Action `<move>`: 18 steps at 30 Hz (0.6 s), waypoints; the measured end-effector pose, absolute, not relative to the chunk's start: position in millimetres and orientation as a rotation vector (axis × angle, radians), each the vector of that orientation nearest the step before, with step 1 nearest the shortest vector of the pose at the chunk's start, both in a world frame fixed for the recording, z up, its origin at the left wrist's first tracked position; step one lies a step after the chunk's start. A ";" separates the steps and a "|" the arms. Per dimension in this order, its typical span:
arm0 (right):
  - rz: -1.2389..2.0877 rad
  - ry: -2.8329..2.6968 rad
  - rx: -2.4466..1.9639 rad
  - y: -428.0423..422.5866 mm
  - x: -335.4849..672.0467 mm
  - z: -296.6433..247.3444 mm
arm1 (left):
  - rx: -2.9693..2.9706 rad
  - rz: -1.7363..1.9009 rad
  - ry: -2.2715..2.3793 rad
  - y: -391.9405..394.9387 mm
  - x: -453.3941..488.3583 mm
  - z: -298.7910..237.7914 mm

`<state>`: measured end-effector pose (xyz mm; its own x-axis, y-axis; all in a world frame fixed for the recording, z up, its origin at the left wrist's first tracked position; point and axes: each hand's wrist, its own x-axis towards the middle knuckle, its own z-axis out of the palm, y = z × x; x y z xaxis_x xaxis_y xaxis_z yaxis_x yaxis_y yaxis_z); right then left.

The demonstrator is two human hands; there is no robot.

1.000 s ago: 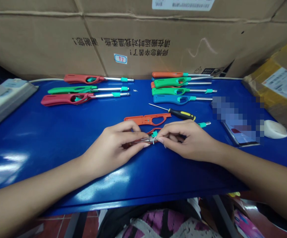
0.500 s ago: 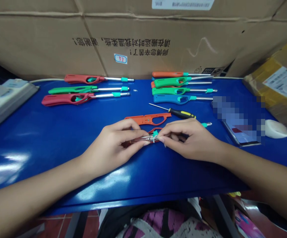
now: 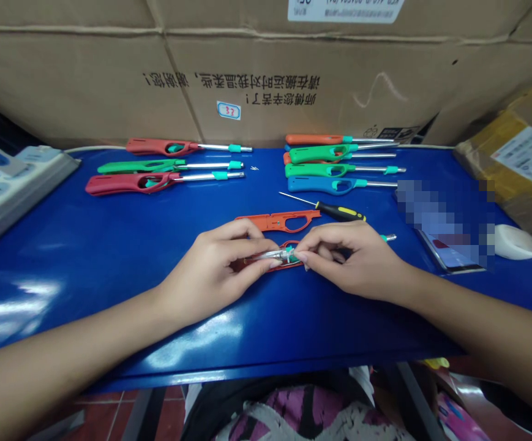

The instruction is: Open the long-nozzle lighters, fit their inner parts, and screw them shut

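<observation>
Left hand (image 3: 208, 272) and right hand (image 3: 351, 260) pinch a steel lighter barrel (image 3: 266, 255). We find its teal collar (image 3: 290, 257) lower than before, now over a red lighter casing (image 3: 284, 244).

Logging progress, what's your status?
Left hand holding lighter's metal tube, right hand at its green collar, over red lighter shell. Orange shell, screwdriver beyond, not blocking.

A cardboard carton (image 3: 293, 73) with upside-down Chinese print stands behind the blue table (image 3: 86, 245). A power strip (image 3: 18, 184) sits at the left; a phone (image 3: 453, 257), white mouse (image 3: 516, 242) and taped parcel (image 3: 523, 165) lie at the right.
</observation>
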<state>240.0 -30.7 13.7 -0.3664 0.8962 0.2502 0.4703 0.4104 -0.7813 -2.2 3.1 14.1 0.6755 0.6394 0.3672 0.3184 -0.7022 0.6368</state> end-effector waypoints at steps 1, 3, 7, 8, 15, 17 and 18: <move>0.806 -1.991 -1.156 -31.0 239.9 13.4 | 2.353 0.798 0.738 2.9 -1.8 14.4; 0.793 -1.993 -1.145 -31.5 240.1 13.2 | 2.348 0.810 0.733 2.3 -1.0 15.3; 0.798 -2.007 -1.115 -32.4 241.3 15.4 | 2.341 0.835 0.720 1.4 -0.5 17.9; 0.797 -2.009 -1.116 -32.5 241.5 16.5 | 2.344 0.831 0.728 1.4 -0.8 18.4; 0.717 -1.984 -1.198 -32.0 239.9 19.8 | 2.374 0.829 0.749 2.2 -2.5 17.9; 0.725 -1.983 -1.195 -31.7 239.2 17.5 | 2.381 0.832 0.740 1.9 -2.3 17.3; 0.714 -1.988 -1.190 -31.5 239.3 16.4 | 2.379 0.833 0.737 1.8 -2.2 17.3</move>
